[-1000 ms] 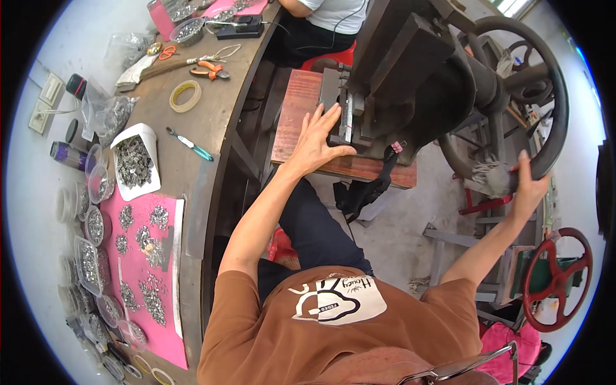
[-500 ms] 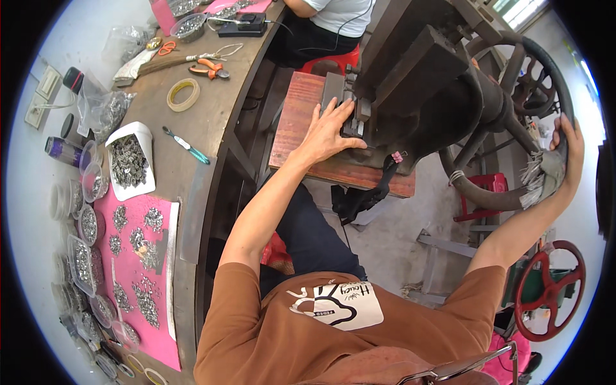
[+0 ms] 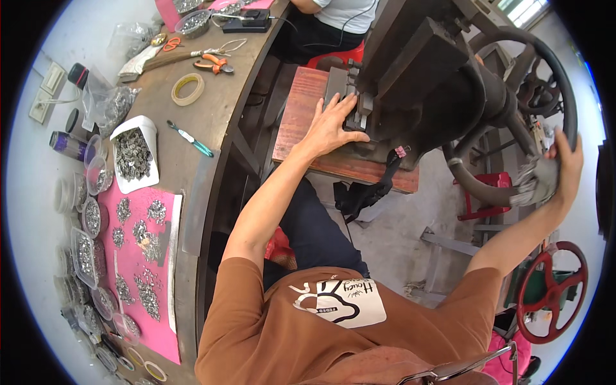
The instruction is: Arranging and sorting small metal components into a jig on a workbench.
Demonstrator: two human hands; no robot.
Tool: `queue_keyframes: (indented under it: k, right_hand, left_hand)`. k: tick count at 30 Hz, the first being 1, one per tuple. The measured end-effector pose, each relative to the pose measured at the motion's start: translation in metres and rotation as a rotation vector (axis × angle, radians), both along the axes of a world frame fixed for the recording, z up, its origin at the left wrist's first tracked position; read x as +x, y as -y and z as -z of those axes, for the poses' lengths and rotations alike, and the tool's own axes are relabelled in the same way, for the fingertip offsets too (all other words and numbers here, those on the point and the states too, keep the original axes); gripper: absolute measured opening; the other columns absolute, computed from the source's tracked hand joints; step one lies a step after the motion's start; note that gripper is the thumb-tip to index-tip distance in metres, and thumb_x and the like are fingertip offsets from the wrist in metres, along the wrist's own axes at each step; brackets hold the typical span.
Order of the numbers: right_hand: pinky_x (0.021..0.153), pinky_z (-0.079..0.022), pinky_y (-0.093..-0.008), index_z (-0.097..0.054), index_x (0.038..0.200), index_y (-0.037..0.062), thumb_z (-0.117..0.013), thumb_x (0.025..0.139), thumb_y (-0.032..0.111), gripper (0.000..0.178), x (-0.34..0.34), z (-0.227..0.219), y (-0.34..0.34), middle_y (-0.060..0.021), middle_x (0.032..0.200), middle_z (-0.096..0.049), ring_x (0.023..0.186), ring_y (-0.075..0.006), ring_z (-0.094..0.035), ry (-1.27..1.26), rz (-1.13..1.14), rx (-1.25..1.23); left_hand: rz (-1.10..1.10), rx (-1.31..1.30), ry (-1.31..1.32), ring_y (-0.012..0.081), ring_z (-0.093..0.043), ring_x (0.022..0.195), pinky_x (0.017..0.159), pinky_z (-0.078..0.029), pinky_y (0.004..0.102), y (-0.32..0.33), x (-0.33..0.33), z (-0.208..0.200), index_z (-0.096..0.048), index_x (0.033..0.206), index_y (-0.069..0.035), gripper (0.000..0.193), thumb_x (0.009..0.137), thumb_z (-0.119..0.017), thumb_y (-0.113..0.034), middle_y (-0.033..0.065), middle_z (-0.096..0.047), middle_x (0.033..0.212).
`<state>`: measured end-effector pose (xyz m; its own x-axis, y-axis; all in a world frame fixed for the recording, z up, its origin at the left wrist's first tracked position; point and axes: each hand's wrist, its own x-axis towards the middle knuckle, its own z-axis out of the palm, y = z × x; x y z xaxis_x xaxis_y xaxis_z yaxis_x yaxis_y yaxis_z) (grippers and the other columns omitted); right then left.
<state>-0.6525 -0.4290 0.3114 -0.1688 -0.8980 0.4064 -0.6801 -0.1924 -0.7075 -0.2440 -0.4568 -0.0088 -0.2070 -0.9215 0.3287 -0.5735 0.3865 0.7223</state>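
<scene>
My left hand point(image 3: 332, 127) lies palm down with spread fingers on the metal die fixture point(image 3: 366, 104) of a dark screw press point(image 3: 420, 70). Its fingertips touch the blocks there, and its thumb points right. Part of the fixture is hidden under the palm. Over at the right, my right hand point(image 3: 568, 168) is closed round the rim of the press's large handwheel point(image 3: 568, 90). Beside that hand, a frayed grey cloth point(image 3: 536, 183) is wrapped on the rim. The fixture stands on a reddish wooden board point(image 3: 296, 115).
On the left bench point(image 3: 224, 83) are a tape roll point(image 3: 187, 89), orange-handled pliers point(image 3: 212, 64), a toothbrush point(image 3: 190, 138), a white tray point(image 3: 151, 173) of metal pieces and a pink sheet point(image 3: 160, 340) with small piles. A red handwheel point(image 3: 543, 292) stands lower right. Another person point(image 3: 343, 19) sits beyond.
My right hand and the cloth-wrapped part of the rim have shifted slightly as the handwheel turned a little. My left hand stays on the fixture. The whole view has shifted slightly.
</scene>
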Motion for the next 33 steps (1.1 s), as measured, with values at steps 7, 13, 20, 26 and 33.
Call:
queue_keyframes:
  k: [7,13,20,26,33]
  right_hand:
    - [0.062,-0.050,-0.0264,-0.057,0.114,-0.0016,-0.073,0.091,0.014,0.032,0.029,0.124,-0.042,-0.0073,0.080,-0.064,0.064,-0.0133,-0.061,0.081,0.272,-0.546]
    - [0.067,-0.049,-0.0270,-0.056,0.116,-0.0021,-0.075,0.092,0.024,0.040,-0.005,0.056,-0.027,-0.0064,0.082,-0.062,0.067,-0.0118,-0.059,-0.059,0.127,-0.233]
    - [0.083,-0.045,-0.0257,-0.043,0.149,0.0047,-0.071,0.096,0.034,0.067,-0.011,-0.017,0.039,-0.0088,0.101,-0.064,0.089,-0.0124,-0.058,-0.267,-0.029,-0.332]
    - [0.105,-0.042,-0.0380,-0.046,0.148,0.0097,-0.067,0.097,0.038,0.063,-0.044,-0.037,0.062,-0.0229,0.132,-0.059,0.121,-0.0287,-0.058,-0.355,-0.020,-0.265]
    - [0.098,-0.048,-0.0340,-0.066,0.123,0.0017,-0.064,0.098,0.010,0.026,0.079,0.034,-0.001,-0.0120,0.120,-0.068,0.110,-0.0232,-0.064,-0.306,0.035,-0.794]
  left_hand:
    - [-0.006,-0.024,0.026,0.0405,-0.021,0.151,0.122,-0.010,0.0584,0.004,0.003,-0.003,-0.040,0.151,0.000,0.105,0.072,-0.081,-0.056,0.0173,-0.037,0.159]
    - [0.000,0.075,-0.465,0.0296,-0.044,0.141,0.114,-0.035,0.0373,0.013,0.052,-0.005,-0.051,0.145,-0.001,0.067,0.089,-0.074,-0.031,0.0165,-0.052,0.149]
    - [0.008,0.104,-0.197,0.0325,-0.060,0.123,0.107,-0.044,0.0402,0.099,0.019,0.019,-0.050,0.144,-0.010,0.063,0.082,-0.061,-0.006,0.0190,-0.064,0.129]
    - [0.032,-0.048,0.100,0.0290,-0.052,0.112,0.095,-0.042,0.0411,0.043,0.043,-0.026,-0.072,0.117,-0.010,0.055,0.071,-0.087,-0.037,0.0112,-0.055,0.117]
    - [-0.104,-0.410,0.212,0.0305,-0.054,0.103,0.099,-0.036,0.0447,-0.003,0.020,-0.022,-0.069,0.105,-0.006,0.028,0.083,-0.074,-0.023,0.0088,-0.057,0.098]
